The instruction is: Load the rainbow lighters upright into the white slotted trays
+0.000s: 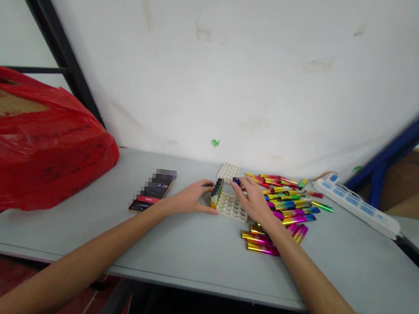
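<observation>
A row of upright lighters (216, 194) with black tops stands along the left side of a pale tray (232, 207) with rounded holes. My left hand (192, 196) is at that side, thumb and fingers spread around the row; whether it presses on the tray I cannot tell. Over the tray's far right part, my right hand (252, 197) pinches a lighter, of which a dark blue end (236, 180) shows between the fingertips. Right of the tray lies a loose pile of shiny, many-coloured lighters (291, 204), partly hidden by my right forearm.
A second pale tray (228, 171) lies behind, near the wall. Left of my left hand is a phone (154, 191). A red plastic bag (44, 148) bulges over the table's left end. A white power strip (357, 206) lies at the right.
</observation>
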Demonstrator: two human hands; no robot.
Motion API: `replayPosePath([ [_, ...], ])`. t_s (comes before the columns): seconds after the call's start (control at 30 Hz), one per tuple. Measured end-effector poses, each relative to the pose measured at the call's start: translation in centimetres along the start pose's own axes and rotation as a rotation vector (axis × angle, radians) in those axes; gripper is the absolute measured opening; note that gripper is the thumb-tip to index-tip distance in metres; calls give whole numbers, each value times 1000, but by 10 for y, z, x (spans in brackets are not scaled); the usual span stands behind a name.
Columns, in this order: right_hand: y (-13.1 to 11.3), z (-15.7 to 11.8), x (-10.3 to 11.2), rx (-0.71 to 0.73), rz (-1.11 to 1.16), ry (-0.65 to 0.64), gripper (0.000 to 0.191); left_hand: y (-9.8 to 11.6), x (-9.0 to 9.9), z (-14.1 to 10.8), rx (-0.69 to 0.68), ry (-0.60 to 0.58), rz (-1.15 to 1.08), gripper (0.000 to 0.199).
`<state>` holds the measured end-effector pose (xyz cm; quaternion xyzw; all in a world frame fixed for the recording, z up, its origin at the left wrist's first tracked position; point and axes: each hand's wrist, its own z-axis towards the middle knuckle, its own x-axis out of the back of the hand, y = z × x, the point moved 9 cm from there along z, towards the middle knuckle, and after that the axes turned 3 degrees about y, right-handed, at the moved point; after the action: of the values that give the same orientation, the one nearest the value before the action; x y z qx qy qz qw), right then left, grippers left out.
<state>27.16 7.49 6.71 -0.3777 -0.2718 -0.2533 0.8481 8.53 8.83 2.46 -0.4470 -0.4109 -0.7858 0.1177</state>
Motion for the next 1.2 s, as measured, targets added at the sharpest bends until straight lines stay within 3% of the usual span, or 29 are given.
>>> replayPosePath([
  [0.23,8,-2,-15,-13,-101,-76,46,-4,-2,0,3,-1,-3,81],
  [0.43,15,1,-28,24,-115,-118,35,1,0,0,-10,1,-2,79],
  [0.67,6,-2,-39,92,-272,-206,29,1,-1,0,2,-8,2,80],
  [0.83,16,1,-10,131,-304,-128,34,1,-1,0,3,-10,2,83],
  [1.0,75,5,33,-101,-539,-99,31,0,-2,0,24,-33,19,86],
  [1.2,112,-2,42,-268,-678,-211,24,-1,-2,0,41,-38,0,88],
])
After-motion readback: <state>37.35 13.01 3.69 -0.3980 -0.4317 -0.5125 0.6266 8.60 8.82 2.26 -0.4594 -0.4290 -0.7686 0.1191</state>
